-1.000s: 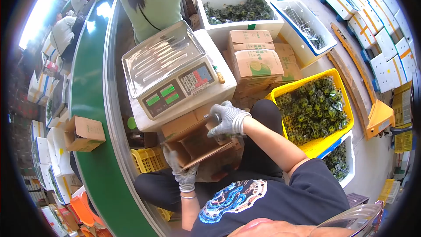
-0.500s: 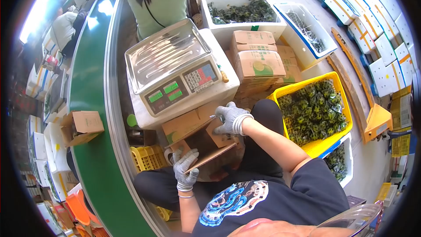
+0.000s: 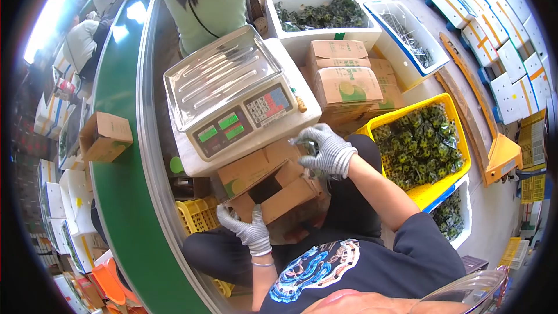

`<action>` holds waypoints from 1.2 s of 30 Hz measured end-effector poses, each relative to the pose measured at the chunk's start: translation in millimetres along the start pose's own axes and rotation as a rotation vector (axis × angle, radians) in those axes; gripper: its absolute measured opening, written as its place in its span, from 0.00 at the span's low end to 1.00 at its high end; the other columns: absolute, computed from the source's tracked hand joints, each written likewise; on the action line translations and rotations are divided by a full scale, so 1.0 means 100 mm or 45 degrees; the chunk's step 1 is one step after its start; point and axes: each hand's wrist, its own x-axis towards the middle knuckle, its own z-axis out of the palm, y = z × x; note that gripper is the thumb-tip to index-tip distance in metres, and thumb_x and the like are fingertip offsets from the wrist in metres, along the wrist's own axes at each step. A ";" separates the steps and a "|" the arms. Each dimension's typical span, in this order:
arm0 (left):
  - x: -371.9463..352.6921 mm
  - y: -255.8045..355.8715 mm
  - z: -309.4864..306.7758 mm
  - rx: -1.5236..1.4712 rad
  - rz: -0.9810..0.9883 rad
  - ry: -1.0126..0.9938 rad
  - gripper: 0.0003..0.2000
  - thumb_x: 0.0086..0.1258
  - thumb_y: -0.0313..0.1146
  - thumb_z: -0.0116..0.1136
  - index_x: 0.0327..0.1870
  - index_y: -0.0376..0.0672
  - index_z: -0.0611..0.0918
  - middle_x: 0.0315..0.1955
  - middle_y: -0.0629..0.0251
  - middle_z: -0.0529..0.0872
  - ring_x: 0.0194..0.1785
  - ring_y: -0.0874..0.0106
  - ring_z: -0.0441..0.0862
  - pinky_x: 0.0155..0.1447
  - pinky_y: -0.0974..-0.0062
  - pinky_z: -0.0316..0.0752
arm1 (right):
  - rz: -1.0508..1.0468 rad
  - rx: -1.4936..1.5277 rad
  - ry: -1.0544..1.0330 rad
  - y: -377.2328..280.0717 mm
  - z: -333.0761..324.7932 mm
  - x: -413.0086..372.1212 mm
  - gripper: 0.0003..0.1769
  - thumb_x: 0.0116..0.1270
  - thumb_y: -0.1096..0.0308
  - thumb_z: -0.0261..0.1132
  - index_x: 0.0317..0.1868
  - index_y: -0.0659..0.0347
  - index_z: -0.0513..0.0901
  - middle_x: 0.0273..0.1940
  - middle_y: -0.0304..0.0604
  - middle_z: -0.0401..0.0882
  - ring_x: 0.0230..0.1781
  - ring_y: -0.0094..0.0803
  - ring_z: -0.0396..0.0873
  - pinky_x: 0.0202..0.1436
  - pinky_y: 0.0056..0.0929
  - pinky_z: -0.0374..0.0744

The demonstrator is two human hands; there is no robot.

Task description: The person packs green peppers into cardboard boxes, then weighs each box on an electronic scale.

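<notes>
An open cardboard box point(image 3: 285, 200) sits in front of me, its flaps standing up around a dark inside. My left hand point(image 3: 249, 231), in a grey striped glove, holds the box's near left corner, thumb on the front flap and fingers at the side. Above the box's right end, my gloved right hand point(image 3: 330, 152) is closed around a clear plastic pack point(image 3: 311, 147) with something dark green in it. The fingers partly hide this pack. Beyond the box, a digital scale point(image 3: 229, 93) with a bare metal pan rests on a white foam block point(image 3: 305, 110).
To my right stands a yellow crate point(image 3: 461, 139) of packed greens. Flattened cartons point(image 3: 349, 84) and white foam boxes point(image 3: 325, 38) lie beyond. A green conveyor belt point(image 3: 119, 197) carrying another carton point(image 3: 106, 136) runs along my left. A person in light green point(image 3: 218, 0) is behind the scale.
The box has tilted, so its front flap now faces up more. My right hand has risen slightly, and a clear pack shows in it. The carton on the belt has shifted slightly.
</notes>
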 end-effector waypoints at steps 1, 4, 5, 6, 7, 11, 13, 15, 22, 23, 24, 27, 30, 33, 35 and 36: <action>0.01 0.02 0.02 0.124 0.023 0.014 0.41 0.60 0.36 0.68 0.70 0.39 0.55 0.68 0.49 0.56 0.69 0.55 0.59 0.70 0.58 0.59 | -0.252 0.008 0.122 0.02 -0.02 0.06 0.27 0.49 0.56 0.73 0.51 0.49 0.79 0.54 0.54 0.69 0.57 0.49 0.72 0.60 0.37 0.74; 0.01 0.09 0.01 0.374 0.146 0.018 0.43 0.62 0.37 0.66 0.73 0.40 0.50 0.71 0.44 0.50 0.74 0.49 0.49 0.74 0.54 0.49 | -0.313 0.074 0.263 -0.30 -0.07 0.16 0.23 0.52 0.59 0.71 0.49 0.51 0.80 0.52 0.54 0.70 0.51 0.50 0.76 0.57 0.38 0.76; 0.01 0.10 0.00 0.440 0.196 0.016 0.44 0.62 0.37 0.65 0.74 0.40 0.49 0.72 0.42 0.47 0.75 0.47 0.45 0.75 0.53 0.46 | -0.044 0.324 -0.003 -0.54 -0.14 0.10 0.18 0.55 0.62 0.69 0.48 0.49 0.81 0.51 0.54 0.70 0.42 0.50 0.80 0.51 0.40 0.79; 0.01 0.09 -0.01 0.465 0.221 0.006 0.41 0.64 0.38 0.62 0.74 0.40 0.50 0.73 0.44 0.47 0.75 0.47 0.45 0.75 0.53 0.45 | -0.168 -0.003 -0.141 -0.46 0.01 0.12 0.14 0.57 0.62 0.67 0.46 0.44 0.82 0.52 0.54 0.69 0.37 0.50 0.82 0.46 0.43 0.81; 0.01 0.08 -0.02 0.491 0.248 -0.002 0.39 0.66 0.40 0.60 0.74 0.41 0.52 0.73 0.45 0.46 0.76 0.47 0.44 0.75 0.53 0.45 | -0.343 -0.139 -0.182 -0.39 0.12 0.06 0.13 0.57 0.62 0.66 0.45 0.43 0.82 0.53 0.53 0.68 0.38 0.50 0.82 0.45 0.43 0.81; -0.04 0.09 -0.03 0.446 0.346 -0.065 0.32 0.71 0.40 0.54 0.73 0.41 0.58 0.73 0.46 0.50 0.75 0.47 0.48 0.75 0.53 0.48 | -0.415 -0.460 -0.309 -0.32 0.14 -0.24 0.19 0.54 0.64 0.67 0.48 0.40 0.80 0.62 0.56 0.63 0.42 0.55 0.80 0.44 0.47 0.82; -0.03 0.13 0.00 0.409 0.412 -0.067 0.29 0.73 0.39 0.52 0.71 0.41 0.61 0.72 0.45 0.54 0.74 0.47 0.52 0.74 0.55 0.51 | -0.400 -0.637 -0.325 -0.33 0.15 -0.35 0.21 0.54 0.65 0.67 0.50 0.40 0.79 0.64 0.56 0.62 0.44 0.55 0.79 0.44 0.46 0.82; 0.00 0.14 0.01 0.298 0.446 -0.089 0.27 0.72 0.40 0.53 0.70 0.41 0.63 0.71 0.45 0.54 0.74 0.48 0.53 0.74 0.55 0.52 | -0.403 -0.634 -0.321 -0.24 0.14 -0.39 0.23 0.53 0.65 0.68 0.52 0.40 0.79 0.64 0.55 0.62 0.46 0.54 0.78 0.46 0.46 0.82; 0.13 0.21 0.05 0.239 0.545 -0.002 0.15 0.73 0.41 0.52 0.51 0.39 0.74 0.64 0.43 0.67 0.66 0.46 0.66 0.66 0.54 0.65 | -0.494 0.070 -0.180 0.27 0.03 -0.38 0.24 0.54 0.69 0.71 0.53 0.49 0.81 0.56 0.48 0.72 0.56 0.47 0.73 0.63 0.37 0.72; 0.17 0.23 0.05 0.320 0.633 0.055 0.11 0.73 0.40 0.52 0.42 0.40 0.75 0.57 0.48 0.75 0.62 0.48 0.70 0.63 0.55 0.68 | -0.469 0.231 -0.146 0.34 0.00 -0.42 0.23 0.55 0.69 0.70 0.53 0.52 0.81 0.54 0.46 0.74 0.56 0.44 0.73 0.64 0.36 0.71; 0.17 0.22 0.04 0.375 0.652 0.033 0.10 0.73 0.39 0.52 0.41 0.40 0.76 0.56 0.50 0.76 0.61 0.49 0.71 0.63 0.56 0.68 | -0.441 0.390 -0.110 0.34 -0.05 -0.45 0.22 0.56 0.70 0.70 0.53 0.56 0.81 0.51 0.45 0.76 0.56 0.41 0.74 0.65 0.34 0.70; 0.16 0.16 0.06 0.453 0.669 0.005 0.08 0.71 0.35 0.54 0.35 0.41 0.76 0.48 0.58 0.80 0.57 0.51 0.73 0.64 0.54 0.67 | 0.153 1.390 0.109 0.18 0.12 -0.56 0.21 0.59 0.67 0.69 0.53 0.62 0.79 0.48 0.48 0.76 0.50 0.36 0.77 0.59 0.33 0.75; 0.22 0.25 0.09 0.640 0.662 -0.014 0.07 0.67 0.34 0.58 0.35 0.42 0.76 0.45 0.60 0.79 0.57 0.53 0.73 0.66 0.49 0.63 | 0.072 0.249 0.275 0.21 0.54 -0.66 0.38 0.43 0.55 0.78 0.57 0.55 0.78 0.60 0.59 0.64 0.60 0.49 0.70 0.63 0.34 0.74; 0.29 0.39 0.12 0.847 0.662 -0.125 0.07 0.61 0.32 0.61 0.34 0.44 0.74 0.44 0.62 0.77 0.58 0.57 0.73 0.68 0.45 0.58 | 0.107 0.400 0.249 0.08 0.72 -0.73 0.38 0.41 0.59 0.79 0.57 0.50 0.78 0.64 0.58 0.59 0.66 0.51 0.63 0.66 0.36 0.71; 0.31 0.36 0.17 0.812 0.651 -0.223 0.07 0.61 0.31 0.59 0.37 0.44 0.75 0.46 0.62 0.77 0.60 0.59 0.72 0.70 0.46 0.58 | 0.017 0.333 0.259 0.09 0.69 -0.70 0.37 0.41 0.60 0.79 0.55 0.54 0.79 0.61 0.56 0.63 0.66 0.51 0.62 0.67 0.38 0.69; 0.33 0.34 0.21 0.791 0.658 -0.244 0.08 0.61 0.30 0.59 0.40 0.43 0.75 0.47 0.61 0.77 0.61 0.59 0.72 0.70 0.47 0.58 | -0.030 0.297 0.267 0.09 0.65 -0.67 0.36 0.41 0.60 0.79 0.55 0.56 0.79 0.60 0.55 0.65 0.67 0.51 0.61 0.68 0.39 0.68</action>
